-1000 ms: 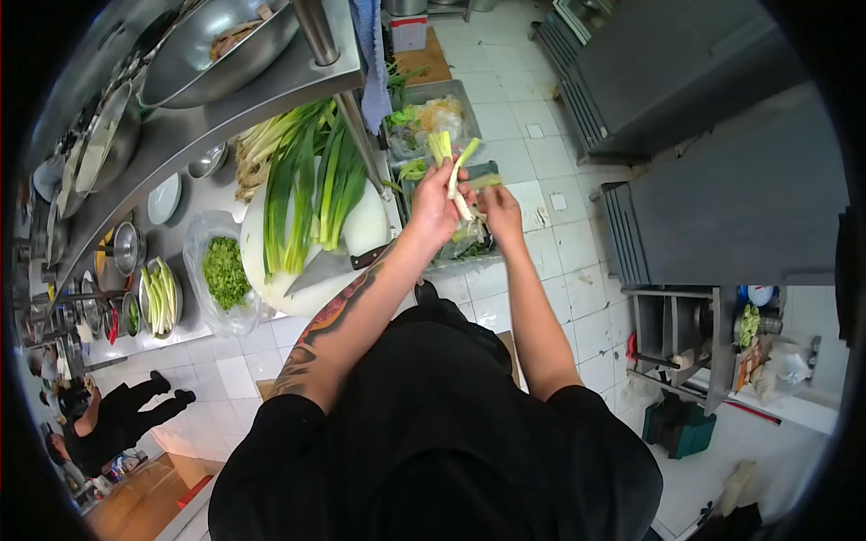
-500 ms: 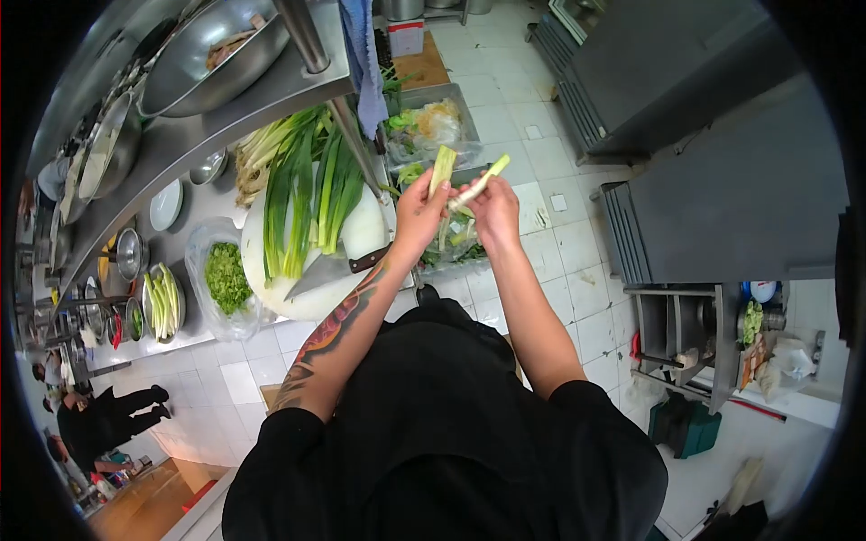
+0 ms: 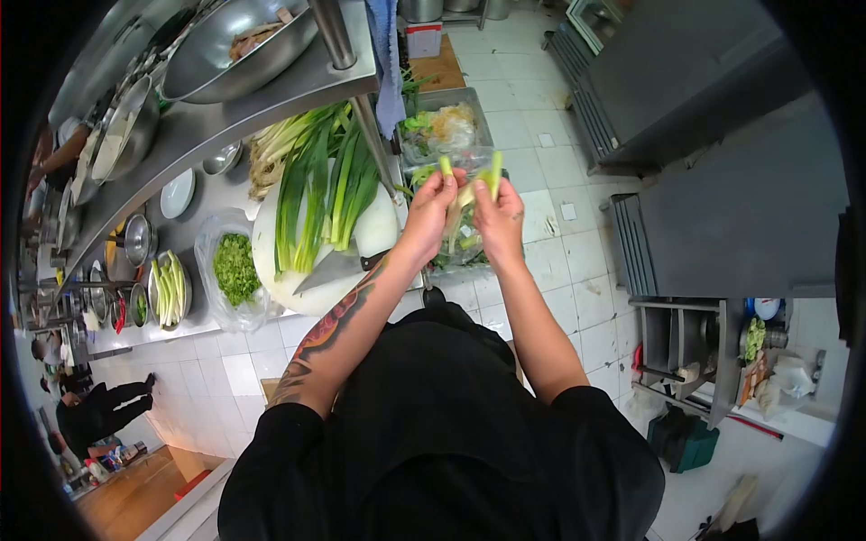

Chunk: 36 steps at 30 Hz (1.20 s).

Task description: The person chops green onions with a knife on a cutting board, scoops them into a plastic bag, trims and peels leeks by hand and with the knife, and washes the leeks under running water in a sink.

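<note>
My left hand (image 3: 431,216) is closed on a pale green leek stalk (image 3: 446,165), whose end sticks up past the fingers. My right hand (image 3: 499,221) pinches another pale stalk piece (image 3: 495,169). Both hands are close together over a bin of trimmings (image 3: 469,257). A thin whitish strip hangs between them, blurred. Left of my hands, several long green leeks (image 3: 311,198) lie on a round white cutting board (image 3: 374,230). The knife (image 3: 329,270) rests on this board, its dark handle partly behind my left forearm.
A bag of chopped greens (image 3: 236,270) and a bowl of cut stalks (image 3: 170,288) stand on the steel counter. Above it runs a shelf (image 3: 244,113) with a large metal bowl (image 3: 239,54). Another bin (image 3: 446,126) holds scraps. A person in black (image 3: 99,410) is far left.
Both stalk pieces have turned more upright between my fingers, and my right hand has shifted slightly. The whole view has moved a little, so the counter appears further right.
</note>
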Available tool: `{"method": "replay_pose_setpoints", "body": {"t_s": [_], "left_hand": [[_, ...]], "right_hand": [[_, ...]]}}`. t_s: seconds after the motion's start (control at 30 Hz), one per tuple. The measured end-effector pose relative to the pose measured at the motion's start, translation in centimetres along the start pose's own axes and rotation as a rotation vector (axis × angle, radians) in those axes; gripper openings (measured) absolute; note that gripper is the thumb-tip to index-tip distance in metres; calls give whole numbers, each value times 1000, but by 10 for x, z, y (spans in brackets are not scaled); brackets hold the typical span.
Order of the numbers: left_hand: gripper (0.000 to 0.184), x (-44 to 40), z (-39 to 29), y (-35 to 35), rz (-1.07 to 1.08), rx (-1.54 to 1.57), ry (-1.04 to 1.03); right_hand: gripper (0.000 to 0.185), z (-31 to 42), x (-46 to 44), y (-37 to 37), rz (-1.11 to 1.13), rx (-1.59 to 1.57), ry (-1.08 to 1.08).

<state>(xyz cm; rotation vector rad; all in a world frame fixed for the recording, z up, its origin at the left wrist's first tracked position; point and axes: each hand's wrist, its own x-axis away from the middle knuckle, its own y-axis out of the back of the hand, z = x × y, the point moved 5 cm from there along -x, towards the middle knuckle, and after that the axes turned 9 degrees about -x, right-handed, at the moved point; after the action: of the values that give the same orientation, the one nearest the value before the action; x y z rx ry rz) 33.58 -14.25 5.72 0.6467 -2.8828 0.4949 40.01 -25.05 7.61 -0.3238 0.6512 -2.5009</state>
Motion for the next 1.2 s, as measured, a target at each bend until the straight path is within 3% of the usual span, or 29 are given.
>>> {"method": "replay_pose_setpoints", "body": {"t_s": [0.1, 0.17, 0.2, 0.27, 0.3, 0.37, 0.4, 0.5, 0.57, 0.6, 0.63, 0.67, 0.73, 0.8, 1.0, 1.2], "left_hand": [[31, -1, -10, 8, -78, 178, -49], [33, 1, -29, 18, -91, 434, -143], [41, 1, -35, 25, -87, 392, -172], [45, 7, -43, 27, -68, 420, -169], [48, 11, -46, 27, -36, 448, -162], [59, 14, -41, 29, -78, 444, -142], [62, 13, -29, 32, -35, 471, -123], [60, 19, 13, 39, 19, 667, -44], [53, 36, 25, 40, -24, 637, 47], [49, 42, 32, 45, -20, 574, -3], [44, 49, 39, 50, -14, 509, -49], [37, 73, 15, 45, -194, 460, 3], [36, 103, 9, 67, -260, 442, -75], [33, 141, 1, 91, -317, 461, -170], [27, 291, 34, 167, -631, 613, -338], [26, 519, 102, 217, -1028, 651, -652]], "right_hand": [[11, 3, -4, 32, -126, -89, 155], [14, 14, -8, 57, -236, -178, 249], [14, 15, -13, 70, -229, -177, 242], [19, 4, -31, 98, -217, 231, 86], [19, -12, -42, 119, -201, 232, 71], [30, -26, -60, 147, -298, 964, 421], [40, -22, -57, 140, -283, 911, 306], [38, -14, -28, 87, -157, 747, 368], [39, -10, 7, 21, 103, 753, 295], [40, -12, 21, -5, 280, 846, 426], [41, -2, 41, -43, 379, 760, 274], [41, -10, 48, -61, 463, 755, 349], [40, -16, 63, -91, 593, 734, 422], [38, -25, 80, -123, 701, 752, 192], [39, -82, 180, -189, 1043, 562, -92], [30, -211, 350, -252, 1454, 567, -469]]}}
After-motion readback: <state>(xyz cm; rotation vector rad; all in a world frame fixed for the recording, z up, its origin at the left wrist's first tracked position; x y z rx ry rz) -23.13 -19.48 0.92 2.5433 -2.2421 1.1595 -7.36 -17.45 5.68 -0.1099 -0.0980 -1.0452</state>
